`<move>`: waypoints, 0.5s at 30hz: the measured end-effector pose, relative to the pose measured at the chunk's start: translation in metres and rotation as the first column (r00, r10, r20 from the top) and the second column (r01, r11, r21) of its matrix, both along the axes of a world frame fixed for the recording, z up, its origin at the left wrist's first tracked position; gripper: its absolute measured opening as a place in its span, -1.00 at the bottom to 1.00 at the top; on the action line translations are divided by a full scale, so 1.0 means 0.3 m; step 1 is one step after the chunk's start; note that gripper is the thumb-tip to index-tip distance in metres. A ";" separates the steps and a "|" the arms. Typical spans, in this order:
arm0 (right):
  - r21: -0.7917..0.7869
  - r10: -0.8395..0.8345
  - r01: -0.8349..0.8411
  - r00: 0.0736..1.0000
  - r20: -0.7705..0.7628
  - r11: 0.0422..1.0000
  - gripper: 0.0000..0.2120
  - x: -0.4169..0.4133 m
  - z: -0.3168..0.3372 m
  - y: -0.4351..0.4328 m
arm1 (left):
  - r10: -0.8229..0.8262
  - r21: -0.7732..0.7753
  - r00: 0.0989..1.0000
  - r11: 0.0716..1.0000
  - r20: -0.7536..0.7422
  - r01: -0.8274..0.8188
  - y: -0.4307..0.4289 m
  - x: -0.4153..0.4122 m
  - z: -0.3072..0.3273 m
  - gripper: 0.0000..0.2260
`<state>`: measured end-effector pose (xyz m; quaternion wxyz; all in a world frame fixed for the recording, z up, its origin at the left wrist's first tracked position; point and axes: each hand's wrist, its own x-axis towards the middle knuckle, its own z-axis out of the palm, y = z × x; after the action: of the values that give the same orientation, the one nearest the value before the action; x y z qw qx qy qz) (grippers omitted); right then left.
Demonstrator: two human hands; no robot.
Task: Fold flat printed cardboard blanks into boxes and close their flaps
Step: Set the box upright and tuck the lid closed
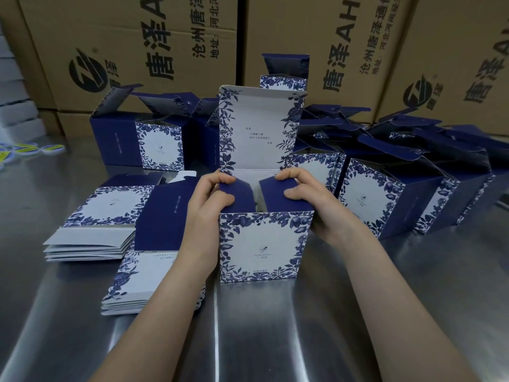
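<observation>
Your left hand (207,201) and right hand (312,201) each pinch a navy flap (236,192) on a blue-floral cardboard box (261,245), its lid (259,128) unclosed; open-topped boxes (159,144) stand beyond, flat blanks (110,208) remain left.

Fingers (213,179) on box (260,246) flaps (272,195)

Shiny steel table (275,340) runs under the grip, big brown shipping cartons (132,45) with black Chinese print stacked well behind it, blurry yellow-blue discs (30,150) far off left.

Packing workshop: steel table (275,340), stacked shipping cartons (137,51), folded boxes (385,194).
</observation>
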<state>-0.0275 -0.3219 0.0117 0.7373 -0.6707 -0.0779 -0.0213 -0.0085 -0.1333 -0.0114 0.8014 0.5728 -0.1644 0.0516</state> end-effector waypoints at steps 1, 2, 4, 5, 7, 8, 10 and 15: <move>-0.006 -0.006 0.006 1.000 -0.002 1.000 -0.79 0.000 0.000 0.001 | 0.015 0.009 1.000 1.000 0.005 -0.015 -0.001 0.000 0.002 -0.82; -0.014 -0.014 0.014 1.000 -0.004 1.000 -0.79 0.001 0.000 0.002 | 0.026 0.016 1.000 1.000 0.010 -0.026 -0.001 -0.002 0.005 -0.83; -0.030 -0.032 0.032 0.999 -0.002 0.999 -0.80 0.003 0.003 0.005 | 0.041 0.027 0.999 0.999 0.017 -0.042 -0.002 -0.002 0.009 -0.85; -0.040 -0.041 0.041 0.999 0.001 0.998 -0.81 0.003 0.005 0.006 | 0.046 0.031 0.999 0.998 0.019 -0.046 -0.002 -0.002 0.009 -0.85; -0.061 -0.053 0.053 0.999 0.008 0.997 -0.82 0.003 0.006 0.008 | 0.045 0.039 0.999 0.998 0.021 -0.045 -0.002 0.000 0.009 -0.86; -0.069 -0.054 0.055 0.998 0.010 0.996 -0.82 0.003 0.005 0.008 | 0.039 0.040 0.999 0.998 0.024 -0.040 -0.001 0.000 0.007 -0.87; -0.065 -0.036 0.036 0.999 0.005 0.997 -0.82 0.003 0.002 0.005 | 0.026 0.036 0.999 0.999 0.027 -0.027 -0.003 0.001 0.003 -0.88; -0.082 0.064 -0.065 0.998 -0.007 0.995 -0.72 -0.005 -0.007 -0.020 | -0.031 -0.045 0.999 0.998 0.005 0.032 -0.004 0.005 -0.009 -0.83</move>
<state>-0.0289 -0.3278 0.0096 0.7094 -0.6978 -0.0985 0.0074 -0.0071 -0.1345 -0.0142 0.8145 0.5517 -0.1739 0.0440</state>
